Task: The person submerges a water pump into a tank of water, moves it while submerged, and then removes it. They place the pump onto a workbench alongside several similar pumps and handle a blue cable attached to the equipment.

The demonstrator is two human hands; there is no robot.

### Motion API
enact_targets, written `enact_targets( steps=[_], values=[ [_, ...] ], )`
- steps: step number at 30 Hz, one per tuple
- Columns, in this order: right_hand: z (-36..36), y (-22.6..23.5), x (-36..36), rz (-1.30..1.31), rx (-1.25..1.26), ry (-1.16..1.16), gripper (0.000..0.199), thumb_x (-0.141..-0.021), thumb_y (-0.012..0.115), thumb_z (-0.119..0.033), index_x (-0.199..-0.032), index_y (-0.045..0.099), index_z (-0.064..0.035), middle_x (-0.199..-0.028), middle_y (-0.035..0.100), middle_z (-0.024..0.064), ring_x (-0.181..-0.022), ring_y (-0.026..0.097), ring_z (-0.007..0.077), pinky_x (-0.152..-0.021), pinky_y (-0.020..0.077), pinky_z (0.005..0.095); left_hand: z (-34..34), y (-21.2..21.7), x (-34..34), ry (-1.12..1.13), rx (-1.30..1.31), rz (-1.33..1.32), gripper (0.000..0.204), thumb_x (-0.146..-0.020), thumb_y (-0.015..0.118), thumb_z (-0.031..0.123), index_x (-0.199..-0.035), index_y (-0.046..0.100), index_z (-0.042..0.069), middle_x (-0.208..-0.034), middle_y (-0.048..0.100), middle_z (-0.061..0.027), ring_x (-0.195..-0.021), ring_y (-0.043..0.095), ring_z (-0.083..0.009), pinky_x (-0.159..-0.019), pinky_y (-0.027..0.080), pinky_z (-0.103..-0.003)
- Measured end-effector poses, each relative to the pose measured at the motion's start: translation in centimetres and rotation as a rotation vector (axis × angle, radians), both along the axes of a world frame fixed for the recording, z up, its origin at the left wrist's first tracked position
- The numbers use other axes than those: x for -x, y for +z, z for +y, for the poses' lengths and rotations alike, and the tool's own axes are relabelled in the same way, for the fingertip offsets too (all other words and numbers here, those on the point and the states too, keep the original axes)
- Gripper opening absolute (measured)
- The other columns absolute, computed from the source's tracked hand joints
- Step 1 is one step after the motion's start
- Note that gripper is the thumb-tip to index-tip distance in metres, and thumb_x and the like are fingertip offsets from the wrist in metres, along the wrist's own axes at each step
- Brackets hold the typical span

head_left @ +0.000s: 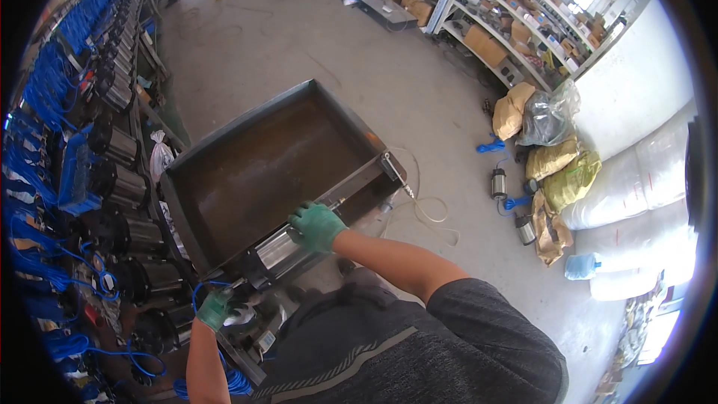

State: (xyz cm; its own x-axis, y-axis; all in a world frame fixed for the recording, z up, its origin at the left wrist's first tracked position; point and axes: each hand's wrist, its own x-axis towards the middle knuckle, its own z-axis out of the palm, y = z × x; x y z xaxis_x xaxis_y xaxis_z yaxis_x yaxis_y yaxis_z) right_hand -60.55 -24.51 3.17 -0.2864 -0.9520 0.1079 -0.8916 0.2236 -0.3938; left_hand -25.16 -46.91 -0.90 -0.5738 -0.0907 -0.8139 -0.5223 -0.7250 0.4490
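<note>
A silver cylindrical pump (277,256) with a dark end lies slanted along the near edge of a large rusty metal tray (254,168). On its upper right part rests my right hand (317,227), in a green glove, with the fingers curled over the metal. My left hand (215,310), gloved in green too, is closed beside the pump's lower left end. A blue cable (197,293) loops close to it, and a pale crumpled thing (241,315) lies against its fingers. What the left hand grips is too small to make out.
Rows of similar pumps (123,187) with blue cables (45,90) line the left side. A pale hose (422,213) trails on the floor right of the tray. Sacks (550,157) and two pumps (525,230) stand by wrapped rolls (636,179). Loaded shelves (516,22) are behind.
</note>
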Motion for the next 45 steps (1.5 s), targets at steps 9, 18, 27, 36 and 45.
enact_targets(
  steps=[9,18,27,36,45],
  values=[
    [0.0,0.6,0.0,-0.001,-0.023,0.005,0.032,-0.093,0.058,-0.036,-0.102,0.072,-0.0084,-0.106,0.069,0.0124,-0.107,0.062,0.0332,-0.095,0.0481,0.0457,2.1,-3.7,0.1,-0.185,1.188,0.244,0.055,-0.083,0.073,-0.002,-0.134,0.055,0.004,-0.111,0.068,-0.009,-0.102,0.063,-0.0164,-0.086,0.051,-0.031],
    [0.0,0.1,0.1,0.017,-0.041,-0.002,0.033,-0.094,0.058,-0.037,-0.102,0.072,-0.0082,-0.107,0.069,0.0123,-0.108,0.061,0.0328,-0.096,0.0478,0.0446,1.9,1.9,3.6,-0.927,1.615,-0.197,0.027,-0.088,0.072,0.026,-0.105,0.074,0.005,-0.089,0.072,-0.0207,-0.079,0.07,-0.0344,-0.07,0.054,-0.043],
    [0.1,0.2,0.3,-0.002,-0.027,0.001,0.032,-0.094,0.058,-0.036,-0.103,0.072,-0.0083,-0.106,0.07,0.0125,-0.107,0.061,0.0327,-0.094,0.0478,0.045,2.0,1.1,2.6,-0.252,0.665,-0.104,0.04,-0.092,0.07,0.042,-0.115,0.071,0.009,-0.095,0.075,-0.0141,-0.067,0.071,-0.0297,-0.058,0.056,-0.039],
    [0.0,-0.3,0.1,0.019,-0.019,0.01,0.033,-0.094,0.058,-0.037,-0.104,0.072,-0.0087,-0.107,0.069,0.0128,-0.107,0.062,0.0327,-0.095,0.0476,0.045,2.6,-2.0,-0.3,0.121,0.484,0.32,0.04,-0.093,0.072,0.018,-0.13,0.06,0.006,-0.116,0.066,-0.003,-0.102,0.065,-0.017,-0.083,0.057,-0.033],
    [0.1,0.9,0.6,0.013,-0.11,0.06,0.033,-0.095,0.057,-0.038,-0.104,0.071,-0.0093,-0.106,0.069,0.013,-0.108,0.061,0.0336,-0.093,0.0493,0.0451,4.8,-1.9,-0.4,0.053,1.004,0.165,0.053,-0.086,0.078,0.003,-0.135,0.056,0.005,-0.101,0.058,0.0035,-0.09,0.053,-0.0096,-0.081,0.046,-0.026]
  ],
)
